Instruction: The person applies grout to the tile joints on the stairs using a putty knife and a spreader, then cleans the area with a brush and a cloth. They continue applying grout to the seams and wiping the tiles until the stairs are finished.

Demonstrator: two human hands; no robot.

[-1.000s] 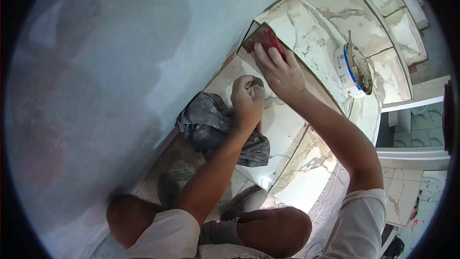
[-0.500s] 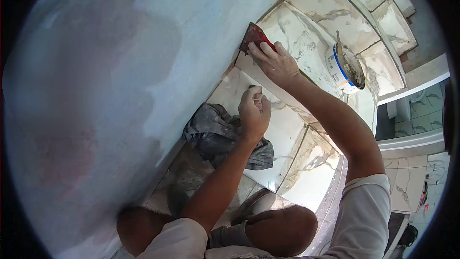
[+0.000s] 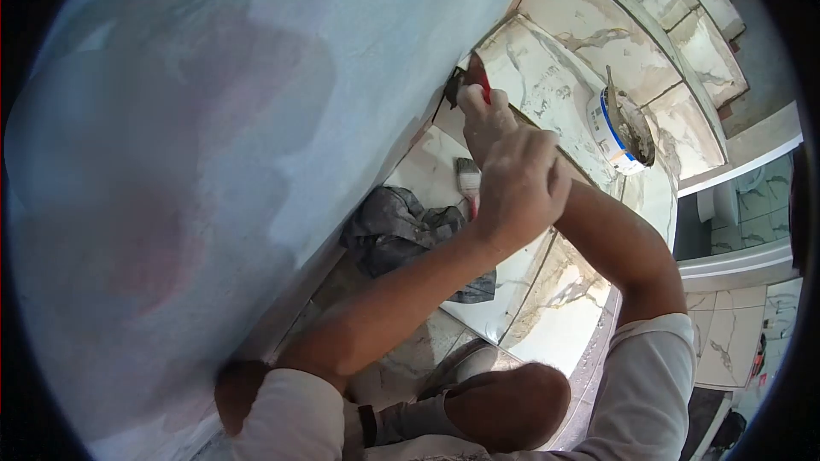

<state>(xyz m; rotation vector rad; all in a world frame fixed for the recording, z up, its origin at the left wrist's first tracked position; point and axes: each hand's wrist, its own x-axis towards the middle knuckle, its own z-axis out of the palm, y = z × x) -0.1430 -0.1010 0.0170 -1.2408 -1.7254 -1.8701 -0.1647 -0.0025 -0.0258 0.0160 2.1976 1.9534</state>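
Note:
My right hand (image 3: 489, 119) is shut on a red scraper (image 3: 480, 75), smeared with dark residue, at the corner where the wall meets the tiled step. My left hand (image 3: 523, 183) crosses over my right wrist. Its fingers are bent and partly apart, with nothing visible in them. Below it on the lower tiled step lies a paintbrush (image 3: 467, 175) with a red handle, partly hidden by my left hand and arm. A crumpled dark grey cloth (image 3: 389, 226) lies beside the brush, against the wall.
A white bucket (image 3: 608, 132) with a blue rim holds grey paste and an upright stick-like tool on the upper step. Marble-patterned tile steps (image 3: 589, 13) rise toward the top right. A blue-grey painted wall (image 3: 342, 60) fills the left. My bent knee (image 3: 512, 405) is at the bottom.
My left hand has moved right, from above the brush to over my right wrist, uncovering the brush. My right hand has turned the scraper, so its face shows less.

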